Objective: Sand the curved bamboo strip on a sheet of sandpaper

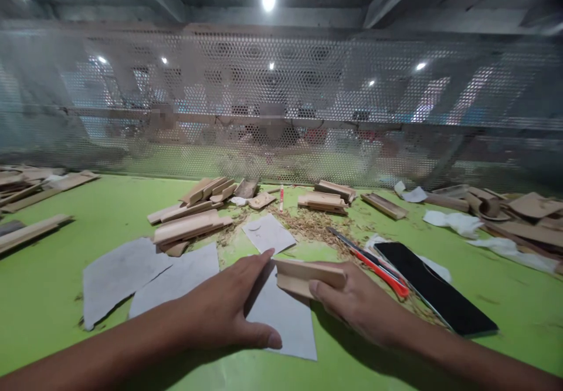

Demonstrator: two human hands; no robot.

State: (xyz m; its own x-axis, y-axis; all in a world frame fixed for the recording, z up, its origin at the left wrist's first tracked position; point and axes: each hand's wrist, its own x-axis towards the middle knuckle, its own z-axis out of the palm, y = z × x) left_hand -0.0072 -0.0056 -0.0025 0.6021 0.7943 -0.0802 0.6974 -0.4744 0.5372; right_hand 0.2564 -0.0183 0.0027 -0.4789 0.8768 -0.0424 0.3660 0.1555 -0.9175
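My right hand (358,300) grips a short, pale tan grooved wooden piece (297,276), thumb on the near side. Beside its left end, my left hand (224,303) is open, thumb spread wide from the fingers. Both hands are over a white sheet of paper (290,326) on the green tabletop (211,364). Just beyond lies a smaller white paper (269,234) with a curved sliver on it. To the left are torn white sheets (118,276), partly behind my left forearm. A red-handled utility knife (378,271) lies right of my right hand.
A black phone (435,288) lies beside the knife. Shavings (314,227) litter the middle. Grooved pieces (193,224) are piled behind the left papers, with more pieces (323,200) at centre right and both edges. A perforated metal screen (281,98) rises behind the table.
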